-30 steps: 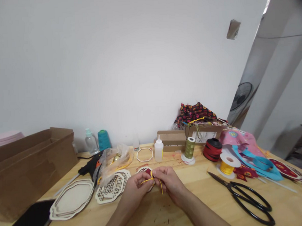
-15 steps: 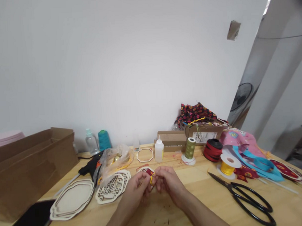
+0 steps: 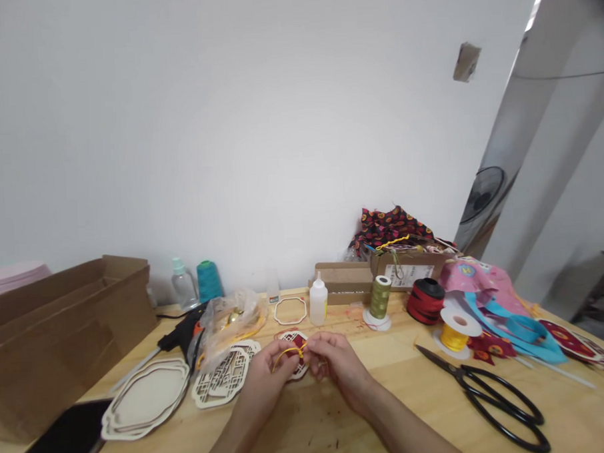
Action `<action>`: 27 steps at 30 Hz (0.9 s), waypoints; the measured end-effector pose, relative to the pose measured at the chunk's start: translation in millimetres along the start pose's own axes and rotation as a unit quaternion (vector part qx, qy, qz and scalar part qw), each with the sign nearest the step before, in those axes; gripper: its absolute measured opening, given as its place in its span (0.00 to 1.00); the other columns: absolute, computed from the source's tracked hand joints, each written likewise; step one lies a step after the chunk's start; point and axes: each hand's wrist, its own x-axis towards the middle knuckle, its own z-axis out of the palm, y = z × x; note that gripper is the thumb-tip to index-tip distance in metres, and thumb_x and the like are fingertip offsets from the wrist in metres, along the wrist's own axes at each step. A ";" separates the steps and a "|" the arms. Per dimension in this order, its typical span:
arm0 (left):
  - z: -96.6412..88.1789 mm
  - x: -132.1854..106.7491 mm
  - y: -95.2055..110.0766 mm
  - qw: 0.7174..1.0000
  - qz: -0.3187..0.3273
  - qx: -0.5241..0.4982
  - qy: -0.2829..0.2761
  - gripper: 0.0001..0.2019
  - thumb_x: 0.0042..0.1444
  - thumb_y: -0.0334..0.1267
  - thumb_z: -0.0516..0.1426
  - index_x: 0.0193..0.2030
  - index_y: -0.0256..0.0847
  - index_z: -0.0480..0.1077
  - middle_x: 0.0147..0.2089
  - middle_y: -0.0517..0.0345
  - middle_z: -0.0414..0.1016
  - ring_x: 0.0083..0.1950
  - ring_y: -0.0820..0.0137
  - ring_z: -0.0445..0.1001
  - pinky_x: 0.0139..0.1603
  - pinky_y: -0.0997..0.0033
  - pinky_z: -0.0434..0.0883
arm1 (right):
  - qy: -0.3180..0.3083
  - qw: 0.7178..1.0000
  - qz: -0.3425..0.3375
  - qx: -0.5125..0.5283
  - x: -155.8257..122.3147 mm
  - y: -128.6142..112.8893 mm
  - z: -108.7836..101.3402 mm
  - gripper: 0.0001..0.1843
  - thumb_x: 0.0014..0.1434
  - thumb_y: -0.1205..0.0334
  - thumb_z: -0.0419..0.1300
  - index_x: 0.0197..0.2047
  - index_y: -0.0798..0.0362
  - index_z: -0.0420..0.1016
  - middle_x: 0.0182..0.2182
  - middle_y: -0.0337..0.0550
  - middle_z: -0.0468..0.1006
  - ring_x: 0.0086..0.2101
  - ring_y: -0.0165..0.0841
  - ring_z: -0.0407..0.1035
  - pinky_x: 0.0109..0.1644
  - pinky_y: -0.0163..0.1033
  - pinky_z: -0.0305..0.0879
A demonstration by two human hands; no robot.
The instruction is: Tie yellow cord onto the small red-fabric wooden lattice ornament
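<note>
Head view: a person works at a wooden table (image 3: pixel 398 356) with both hands drawn close together, fingers narrow. The left hand (image 3: pixel 270 378) seems to pinch yellow cord (image 3: pixel 288 350), whose loose length curves over the forefinger; whether it also grips the panel, I can't tell. The right hand (image 3: pixel 341 368) nips the cord's other side between thumb and fingertips. Between the hands and just beyond them shows the small red-and-cream panel (image 3: pixel 288 340), with the cord bunched in front of it. From where I'm standing, doing this well calls for a firm left pinch close to that bunch, a gentle, even pull from the right, and no twisting. Black scissors (image 3: pixel 459 375) lie well right of the right hand.
</note>
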 end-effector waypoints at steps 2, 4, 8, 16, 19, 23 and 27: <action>-0.6 0.0 0.7 1.000 -0.005 0.001 0.008 0.07 0.38 0.38 0.59 0.25 0.38 0.70 0.21 0.62 0.73 0.26 0.70 0.70 0.27 0.75 0.65 | 0.006 1.000 0.001 0.005 0.9 1.1 -0.7 0.10 0.45 0.59 0.57 0.22 0.58 0.67 0.17 0.36 0.68 0.15 0.22 0.57 0.18 0.27 0.51; -0.2 -0.6 2.4 1.000 -0.011 0.006 0.017 0.07 0.38 0.39 0.59 0.25 0.38 0.71 0.21 0.62 0.74 0.26 0.70 0.70 0.28 0.75 0.66 | 0.009 1.000 -0.001 0.006 1.7 1.9 -1.3 0.09 0.45 0.60 0.56 0.21 0.58 0.66 0.16 0.35 0.67 0.14 0.21 0.55 0.17 0.27 0.49; 1.2 -2.4 7.0 0.999 -0.018 0.028 0.039 0.07 0.37 0.39 0.59 0.23 0.38 0.73 0.22 0.60 0.76 0.26 0.68 0.71 0.27 0.75 0.66 | 0.008 1.000 0.003 0.004 2.6 2.5 -1.7 0.10 0.44 0.60 0.56 0.20 0.58 0.66 0.15 0.35 0.66 0.13 0.21 0.54 0.17 0.28 0.47; 3.4 -4.0 9.1 0.997 -0.005 0.066 0.049 0.07 0.37 0.40 0.59 0.20 0.38 0.74 0.19 0.60 0.75 0.23 0.69 0.70 0.23 0.77 0.64 | 0.005 1.000 -0.005 0.008 1.5 0.4 -0.8 0.10 0.44 0.60 0.56 0.20 0.59 0.69 0.16 0.36 0.67 0.13 0.20 0.51 0.16 0.28 0.44; 3.5 -4.3 7.7 0.997 0.006 0.072 0.038 0.07 0.38 0.39 0.58 0.21 0.39 0.74 0.21 0.60 0.76 0.24 0.68 0.70 0.24 0.76 0.65 | -0.002 1.000 -0.004 0.009 -0.9 -2.3 -0.5 0.11 0.45 0.59 0.57 0.22 0.60 0.71 0.20 0.39 0.70 0.13 0.19 0.51 0.16 0.29 0.43; 2.1 -3.9 3.8 0.997 0.017 0.073 0.036 0.06 0.40 0.38 0.58 0.23 0.38 0.74 0.24 0.58 0.76 0.28 0.67 0.71 0.29 0.75 0.65 | -0.021 0.999 0.025 0.034 -3.9 -6.0 -0.3 0.11 0.45 0.59 0.58 0.23 0.60 0.71 0.15 0.34 0.64 0.12 0.18 0.46 0.16 0.29 0.38; 1.3 -4.2 1.1 0.996 0.015 0.074 0.036 0.07 0.41 0.39 0.57 0.23 0.38 0.73 0.24 0.58 0.75 0.28 0.67 0.70 0.29 0.75 0.65 | -0.042 0.997 0.044 0.043 -5.2 -6.4 -1.0 0.12 0.46 0.58 0.58 0.28 0.60 0.72 0.14 0.34 0.65 0.12 0.19 0.48 0.16 0.29 0.38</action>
